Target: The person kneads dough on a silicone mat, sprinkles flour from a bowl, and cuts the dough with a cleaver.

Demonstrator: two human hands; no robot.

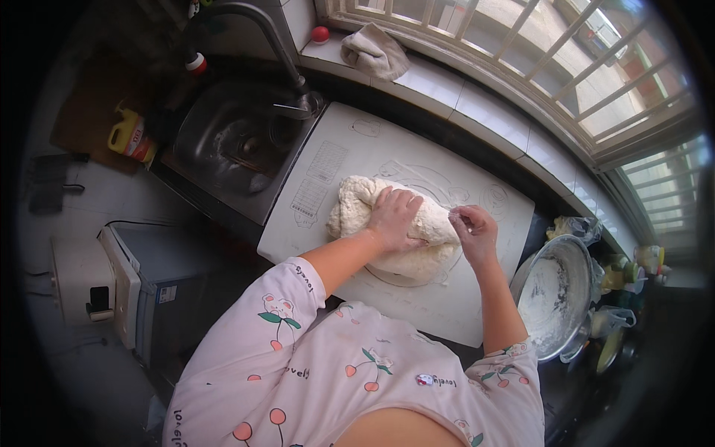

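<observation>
A large, lumpy mass of white dough (349, 209) lies folded over on a pale pastry mat (341, 123) printed with line drawings and charts. My left hand (394, 218) grips the dough from above, its fingers spread over the upper side and its thumb towards me. At the dough's right end, my right hand (475, 229) has its thumb and fingertips pinched together on the edge. Its fingers hide what exactly is between them. White flour or dough clings to the fingers of both hands.
To the right stands a metal basin (556, 299) coated with flour, with jars (648, 257) beyond it. A steel sink (223, 151) with a curved faucet (279, 50) is at left. A cloth (374, 53) and a red ball (320, 35) sit on the tiled ledge under the barred window.
</observation>
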